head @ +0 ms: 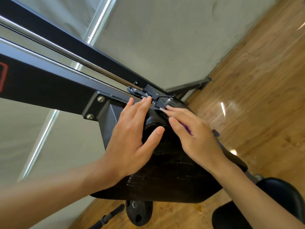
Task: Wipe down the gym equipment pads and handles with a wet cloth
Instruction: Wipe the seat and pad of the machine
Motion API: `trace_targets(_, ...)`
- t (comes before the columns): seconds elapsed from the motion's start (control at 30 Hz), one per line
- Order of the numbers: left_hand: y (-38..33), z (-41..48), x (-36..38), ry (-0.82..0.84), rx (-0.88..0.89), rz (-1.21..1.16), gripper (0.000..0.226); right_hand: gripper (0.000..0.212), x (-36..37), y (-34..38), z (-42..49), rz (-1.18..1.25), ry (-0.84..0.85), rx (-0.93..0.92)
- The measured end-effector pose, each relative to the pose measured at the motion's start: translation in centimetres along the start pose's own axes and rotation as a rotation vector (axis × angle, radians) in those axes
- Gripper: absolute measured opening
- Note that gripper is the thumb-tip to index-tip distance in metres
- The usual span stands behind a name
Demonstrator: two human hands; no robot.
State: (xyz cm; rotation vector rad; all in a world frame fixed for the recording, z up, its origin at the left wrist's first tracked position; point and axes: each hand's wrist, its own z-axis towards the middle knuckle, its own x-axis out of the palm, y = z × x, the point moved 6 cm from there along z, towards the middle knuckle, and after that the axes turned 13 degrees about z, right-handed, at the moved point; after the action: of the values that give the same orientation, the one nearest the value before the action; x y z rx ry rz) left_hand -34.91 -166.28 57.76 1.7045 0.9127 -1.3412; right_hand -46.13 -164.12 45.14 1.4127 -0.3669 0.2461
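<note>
The pad (pixel 165 179) glistens wet below both hands, so most of it looks wiped; its top end and the handles probably remain. The right hand (pixel 193 134) presses flat, fingers straight, on a purple cloth (pixel 187 129) under its palm. The left hand (pixel 132 134) rests open on the pad just beside it.

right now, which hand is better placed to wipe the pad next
Right: the right hand lies on the purple cloth on the black pad; the left hand rests bare on the pad's edge.

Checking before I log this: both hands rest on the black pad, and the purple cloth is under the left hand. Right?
No. The head view shows the purple cloth peeking out under the right hand, not the left hand. Both hands do rest on the black pad.
</note>
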Motion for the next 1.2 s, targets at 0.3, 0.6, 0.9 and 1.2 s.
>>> trace_targets(0.3,-0.3,-0.1,-0.5,-0.027,-0.012,-0.004,0.084,0.028,-2.0,-1.5,-2.2,-0.106,-0.03,-0.01)
trace_targets(0.6,-0.8,-0.1,-0.6,-0.12,0.103,0.028,0.074,0.026,-1.1,-0.4,-1.4,-0.123,-0.021,-0.097)
trace_targets(0.9,-0.8,0.0,-0.8,-0.115,0.056,0.008,0.077,0.025,1.7,4.0,2.1,-0.073,-0.021,-0.193)
trace_targets(1.2,-0.9,-0.2,-0.9,-0.132,0.041,0.008,0.077,0.025,-4.3,-5.3,-3.4,-0.125,-0.167,0.208)
